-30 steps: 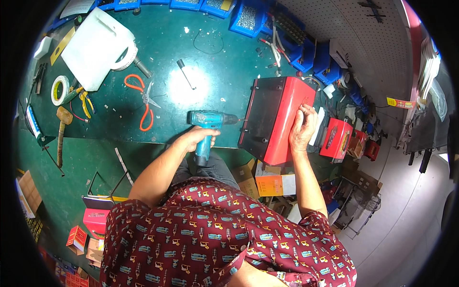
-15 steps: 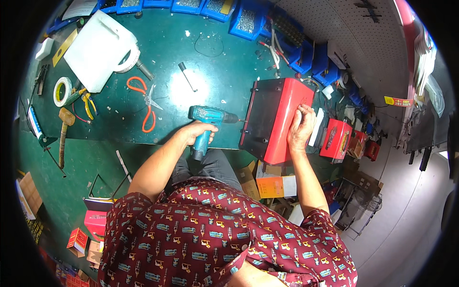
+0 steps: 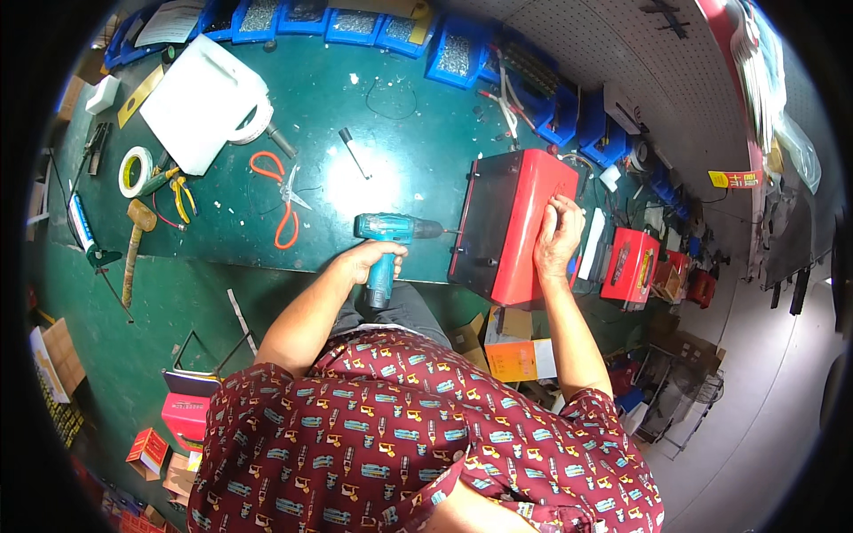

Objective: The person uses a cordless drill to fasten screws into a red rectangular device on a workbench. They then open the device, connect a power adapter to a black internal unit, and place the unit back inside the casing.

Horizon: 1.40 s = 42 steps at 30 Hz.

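Observation:
My left hand [image 3: 366,260] is wrapped round the grip of a teal cordless drill [image 3: 387,227] near the front edge of the bench. The drill lies level, and its bit reaches the black side panel [image 3: 484,226] of a red metal machine case [image 3: 533,222]. Whether the tip sits in a screw is too small to tell. My right hand [image 3: 559,238] rests against the red face of the case, on the side away from the drill, with its fingers bent over the surface.
On the green bench [image 3: 346,67] lie orange-handled scissors [image 3: 288,200], a black rod-like tool [image 3: 354,153], a white plastic container [image 3: 204,102], a tape roll [image 3: 135,171], pliers [image 3: 184,197] and a mallet [image 3: 139,216]. Blue parts bins [image 3: 455,58] line the back. Another red case [image 3: 631,265] stands at right.
The view has shifted slightly, so the bench items sit lower and further right. Both hands keep their places on the drill and case; the drill's grip looks more upright.

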Available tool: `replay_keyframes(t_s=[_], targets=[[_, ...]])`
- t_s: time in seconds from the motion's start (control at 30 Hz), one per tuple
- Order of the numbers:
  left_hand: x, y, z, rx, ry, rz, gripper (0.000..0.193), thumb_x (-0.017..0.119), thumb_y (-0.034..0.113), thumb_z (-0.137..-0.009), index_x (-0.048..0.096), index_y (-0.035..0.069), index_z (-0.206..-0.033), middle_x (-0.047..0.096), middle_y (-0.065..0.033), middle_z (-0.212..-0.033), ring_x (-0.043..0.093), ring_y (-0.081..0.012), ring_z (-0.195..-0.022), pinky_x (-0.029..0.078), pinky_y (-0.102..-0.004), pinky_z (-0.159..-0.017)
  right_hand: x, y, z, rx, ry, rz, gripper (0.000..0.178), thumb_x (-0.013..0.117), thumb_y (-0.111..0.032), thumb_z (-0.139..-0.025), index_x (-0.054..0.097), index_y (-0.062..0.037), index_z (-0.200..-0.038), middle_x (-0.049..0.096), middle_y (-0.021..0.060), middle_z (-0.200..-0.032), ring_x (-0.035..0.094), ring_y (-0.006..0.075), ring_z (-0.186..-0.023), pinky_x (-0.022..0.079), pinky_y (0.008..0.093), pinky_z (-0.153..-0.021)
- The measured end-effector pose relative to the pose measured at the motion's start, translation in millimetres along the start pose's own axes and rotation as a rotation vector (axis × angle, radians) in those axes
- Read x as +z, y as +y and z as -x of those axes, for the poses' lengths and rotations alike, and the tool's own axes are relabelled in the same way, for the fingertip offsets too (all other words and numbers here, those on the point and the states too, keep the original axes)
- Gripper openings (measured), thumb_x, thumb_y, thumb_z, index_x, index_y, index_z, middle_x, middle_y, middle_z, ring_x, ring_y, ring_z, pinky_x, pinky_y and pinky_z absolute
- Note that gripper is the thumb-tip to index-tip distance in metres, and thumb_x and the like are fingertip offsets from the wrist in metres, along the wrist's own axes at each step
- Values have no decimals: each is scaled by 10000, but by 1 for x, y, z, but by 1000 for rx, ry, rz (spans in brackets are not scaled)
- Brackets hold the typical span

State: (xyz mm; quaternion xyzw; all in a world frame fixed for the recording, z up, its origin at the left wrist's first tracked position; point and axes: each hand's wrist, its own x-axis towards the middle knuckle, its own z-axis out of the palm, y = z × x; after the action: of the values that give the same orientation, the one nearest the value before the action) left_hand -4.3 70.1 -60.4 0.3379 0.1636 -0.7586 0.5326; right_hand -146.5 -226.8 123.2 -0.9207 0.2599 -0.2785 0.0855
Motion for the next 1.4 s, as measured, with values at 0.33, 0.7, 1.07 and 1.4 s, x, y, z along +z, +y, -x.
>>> replay_keyframes(t_s=[0.33, 0.7, 1.07, 1.4], targets=[[-8, 6, 63, 128, 30, 85, 247, 678, 202, -927, 629, 38, -1106, 591, 6, -776, 611, -154, -724, 544, -330, -703, 17, -116, 30, 777, -163, -1097, 93, 571, -10, -944, 636, 6, -1009, 673, 112, -947, 625, 125, -704, 530, 251, -594], [13, 0, 53, 137, 110, -76, 286, 719, 218, -904, 670, 16, -1100, 611, -10, -785, 615, -157, -709, 546, -329, -687, 135, -108, 113, 1750, -240, -1281, 167, 556, -231, -1023, 643, -113, -1103, 571, -38, -815, 526, 92, -643, 490, 252, -577], [16, -7, 12, 13, 114, -66, 297, 711, 209, -903, 666, 15, -1123, 618, -4, -786, 612, -154, -699, 552, -328, -678, 173, -85, 156, 1571, -57, -1197, 119, 498, -260, -1033, 562, -201, -951, 483, -71, -789, 429, 85, -706, 352, 277, -648], [22, -6, 11, 26, 112, -67, 283, 712, 201, -900, 665, 11, -1105, 613, -6, -771, 608, -153, -688, 553, -327, -673, 172, -85, 152, 1566, -35, -1186, 138, 490, -252, -1041, 552, -145, -982, 481, -57, -777, 455, 69, -677, 404, 263, -611]])
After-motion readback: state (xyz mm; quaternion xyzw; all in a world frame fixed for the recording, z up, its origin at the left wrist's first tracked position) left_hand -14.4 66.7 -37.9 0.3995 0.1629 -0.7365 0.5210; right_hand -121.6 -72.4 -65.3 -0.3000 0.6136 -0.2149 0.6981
